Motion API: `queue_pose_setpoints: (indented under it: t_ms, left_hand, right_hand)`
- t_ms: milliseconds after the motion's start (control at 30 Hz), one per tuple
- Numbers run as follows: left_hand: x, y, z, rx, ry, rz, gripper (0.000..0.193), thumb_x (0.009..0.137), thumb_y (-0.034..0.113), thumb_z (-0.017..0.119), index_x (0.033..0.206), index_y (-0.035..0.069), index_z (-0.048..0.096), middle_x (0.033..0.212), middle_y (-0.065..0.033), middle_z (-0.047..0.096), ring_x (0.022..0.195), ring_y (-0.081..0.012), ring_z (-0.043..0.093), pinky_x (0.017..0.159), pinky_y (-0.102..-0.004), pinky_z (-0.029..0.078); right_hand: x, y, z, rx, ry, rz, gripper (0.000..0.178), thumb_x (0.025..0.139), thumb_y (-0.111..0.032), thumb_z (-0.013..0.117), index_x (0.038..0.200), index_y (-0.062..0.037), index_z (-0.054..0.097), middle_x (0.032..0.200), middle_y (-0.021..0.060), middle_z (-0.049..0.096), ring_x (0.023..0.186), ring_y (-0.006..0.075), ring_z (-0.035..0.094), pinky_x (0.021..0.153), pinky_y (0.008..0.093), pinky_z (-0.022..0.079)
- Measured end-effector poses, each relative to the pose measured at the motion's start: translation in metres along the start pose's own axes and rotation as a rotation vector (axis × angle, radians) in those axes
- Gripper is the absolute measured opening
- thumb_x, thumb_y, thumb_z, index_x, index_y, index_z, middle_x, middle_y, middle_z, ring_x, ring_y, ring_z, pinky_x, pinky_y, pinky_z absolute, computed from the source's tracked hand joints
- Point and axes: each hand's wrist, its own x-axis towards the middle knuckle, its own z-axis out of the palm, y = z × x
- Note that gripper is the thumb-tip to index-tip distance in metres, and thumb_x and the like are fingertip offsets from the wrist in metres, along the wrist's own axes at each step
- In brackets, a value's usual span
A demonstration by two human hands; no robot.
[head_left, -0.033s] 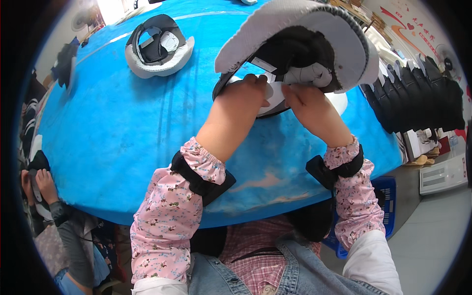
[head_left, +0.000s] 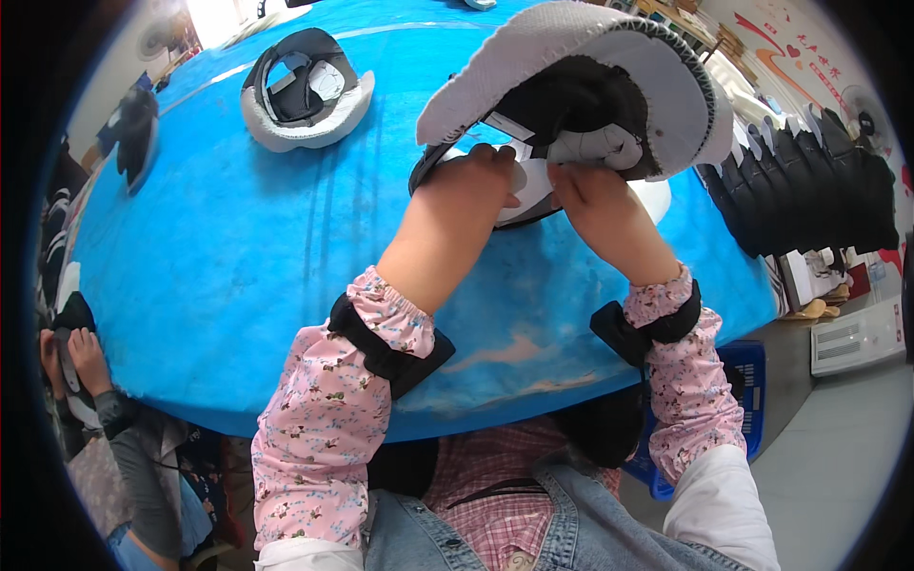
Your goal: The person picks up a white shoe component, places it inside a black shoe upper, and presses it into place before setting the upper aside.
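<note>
Over the far right part of the blue-covered table I hold a large white and black shoe upper (head_left: 562,48), with its dark inner side facing me. Its rim is stitched, and some white crumpled material shows inside. My left hand (head_left: 457,209) is closed on the near edge of the upper, fingers curled over a pale strip. Close beside it, my right hand (head_left: 609,214) pinches the same edge with thumb and fingers. The fingertips are partly hidden. A similar shoe upper (head_left: 328,128) lies on the table to the left, apart from both hands.
The blue table cover (head_left: 228,285) reaches to my waist. A row of black shoe uppers (head_left: 809,186) stands at the right edge. A blue plastic basket (head_left: 752,390) is below on the right. At lower left, another person's hands (head_left: 88,362) hold a dark piece.
The dark piece at the table's far left edge has shifted slightly down. My hands and the upper hold nearly the same place.
</note>
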Motion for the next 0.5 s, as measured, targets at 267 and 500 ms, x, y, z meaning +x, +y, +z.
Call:
queue_pose_setpoints:
  t_ms: [267, 500]
  left_hand:
    - [-0.0015, -0.0075, 0.0055, -0.034, 0.087, 0.078, 0.019, 0.074, 0.008, 0.060, 0.091, 0.001, 0.055, 0.091, -0.0164, 0.058, 0.075, -0.0307, 0.060, 0.063, -0.0365, 0.049]
    - [0.0009, -0.0070, 0.0063, -0.068, 0.009, 0.002, 0.033, 0.076, 0.018, 0.061, 0.106, 0.005, 0.056, 0.099, -0.0134, 0.058, 0.082, -0.0318, 0.057, 0.071, -0.0362, 0.046]
  right_hand:
    - [-0.0014, -0.0038, 0.0086, -0.045, 0.006, 0.151, 0.015, 0.080, -0.016, 0.056, 0.075, -0.0037, 0.060, 0.061, 0.0166, 0.056, 0.056, 0.0338, 0.056, 0.050, 0.0397, 0.046]
    - [-0.0026, -0.0009, 0.0043, -0.072, -0.041, 0.157, 0.015, 0.076, -0.015, 0.056, 0.068, -0.0035, 0.059, 0.060, 0.0155, 0.056, 0.056, 0.0338, 0.056, 0.051, 0.0399, 0.047]
